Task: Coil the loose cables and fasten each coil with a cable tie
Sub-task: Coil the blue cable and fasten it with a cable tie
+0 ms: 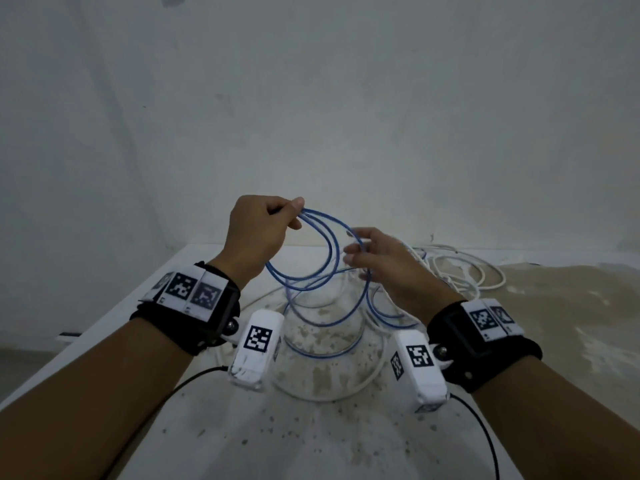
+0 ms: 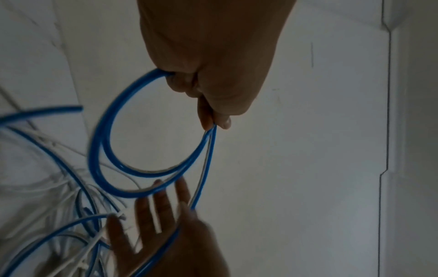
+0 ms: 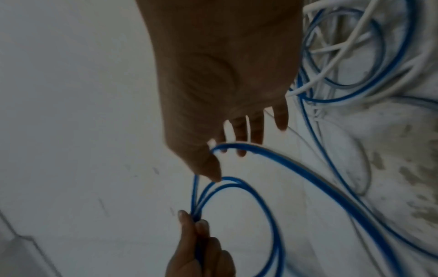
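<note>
Both forearms wear black wrist straps with white camera modules (image 1: 255, 348) over the near part of the stained white table (image 1: 311, 438). Beyond them the left hand (image 1: 258, 233) pinches the gathered loops of the blue cable (image 1: 330, 258), raised above the table's middle. Just right, the right hand (image 1: 384, 261) has spread fingers touching a loop. White cables (image 1: 464, 271) lie near the far right edge.

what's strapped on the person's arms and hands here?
Bare forearms, no sleeves or gloves. Each wrist wears a black strap: left wrist strap, right wrist strap, both carrying white tiles with black square-code markers. A white boxy camera module with a marker hangs under each wrist, trailing a thin black cable.
</note>
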Demonstrator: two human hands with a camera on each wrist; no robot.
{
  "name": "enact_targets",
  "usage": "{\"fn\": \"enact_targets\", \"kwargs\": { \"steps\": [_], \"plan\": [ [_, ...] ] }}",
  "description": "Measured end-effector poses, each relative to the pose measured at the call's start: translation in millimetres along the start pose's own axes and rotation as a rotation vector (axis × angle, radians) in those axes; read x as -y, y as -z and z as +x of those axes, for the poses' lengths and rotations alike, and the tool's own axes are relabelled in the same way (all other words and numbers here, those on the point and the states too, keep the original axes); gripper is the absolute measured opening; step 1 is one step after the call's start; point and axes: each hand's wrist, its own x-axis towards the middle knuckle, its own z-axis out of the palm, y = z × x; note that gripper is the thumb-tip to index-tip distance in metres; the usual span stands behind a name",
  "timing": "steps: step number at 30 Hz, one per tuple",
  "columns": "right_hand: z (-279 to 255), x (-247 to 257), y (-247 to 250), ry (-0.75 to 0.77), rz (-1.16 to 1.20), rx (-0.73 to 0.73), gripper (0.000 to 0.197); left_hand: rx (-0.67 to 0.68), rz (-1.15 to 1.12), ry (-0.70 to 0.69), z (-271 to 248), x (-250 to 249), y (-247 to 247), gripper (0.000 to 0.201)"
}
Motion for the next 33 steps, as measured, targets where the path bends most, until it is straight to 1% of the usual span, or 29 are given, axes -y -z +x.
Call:
{"fn": "enact_targets", "kwargs": {
  "steps": [2,3,4,6,8,9,10,13,14,18,20,22,24,26,28,30,31,33],
  "plan": [
    [0.3,13.6,-0.9,0.061,0.049,0.017,0.038,-0.002,0.004,0.011,0.4,-1.3,0.1,0.029],
    [-0.4,20.3,-3.3,0.08,0.011,0.033,0.031,-0.004,-0.017,0.033,0.0,-1.9,-1.0,0.029],
    [-0.9,24.3,-5.8,0.101,-0.044,0.042,0.026,-0.004,-0.052,0.07,-0.6,-2.8,-2.6,0.028],
    [-0.2,25.0,-8.3,0.146,-0.152,0.04,0.021,0.003,-0.156,0.176,-1.8,-3.6,-5.3,0.025],
    [0.1,21.4,-8.1,0.143,-0.227,0.055,0.018,0.019,-0.243,0.261,-3.4,-3.9,-6.1,0.023],
    [-0.5,19.3,-7.2,0.128,-0.225,0.079,0.018,0.026,-0.269,0.287,-3.8,-3.9,-5.7,0.023],
    [-1.5,16.7,-6.0,0.105,-0.167,0.109,0.019,0.032,-0.288,0.307,-4.1,-4.1,-5.0,0.024],
    [-7.9,12.9,-3.3,0.039,0.181,0.178,0.024,0.031,-0.325,0.337,-4.0,-6.4,-3.6,0.025],
    [-9.4,12.4,-3.4,0.03,0.245,0.185,0.025,0.03,-0.326,0.334,-4.1,-7.8,-4.0,0.025],
    [-11.4,13.6,-10.7,0.024,0.236,0.182,0.025,-0.001,-0.293,0.297,-5.2,-12.7,-5.8,0.025],
    [-10.6,16.7,-11.7,0.01,0.278,0.176,0.026,0.001,-0.24,0.24,-5.4,-14.6,-4.6,0.025],
    [-8.4,20.3,-10.5,-0.016,0.364,0.184,0.033,0.031,-0.169,0.166,-6.5,-15.8,-3.5,0.024],
    [-6.2,23.9,-13.0,-0.039,0.363,0.205,0.041,0.06,-0.118,0.116,-9.0,-16.6,-4.9,0.024],
    [-6.1,27.6,-19.8,-0.052,0.349,0.212,0.039,0.068,-0.103,0.093,-11.6,-17.3,-9.2,0.024],
    [-6.5,29.4,-25.2,-0.07,0.408,0.187,0.034,0.06,-0.114,0.093,-13.6,-18.1,-13.0,0.025],
    [-4.9,29.5,-26.4,-0.062,0.514,0.135,0.034,0.051,-0.153,0.141,-16.1,-18.4,-17.1,0.029],
    [-3.9,29.5,-26.3,-0.054,0.583,0.1,0.035,0.038,-0.207,0.2,-17.1,-17.9,-19.5,0.033],
    [-1.2,28.9,-24.5,-0.035,0.705,0.018,0.036,0.015,-0.41,0.386,-21.3,-18.9,-24.7,0.042]
  ]
}}
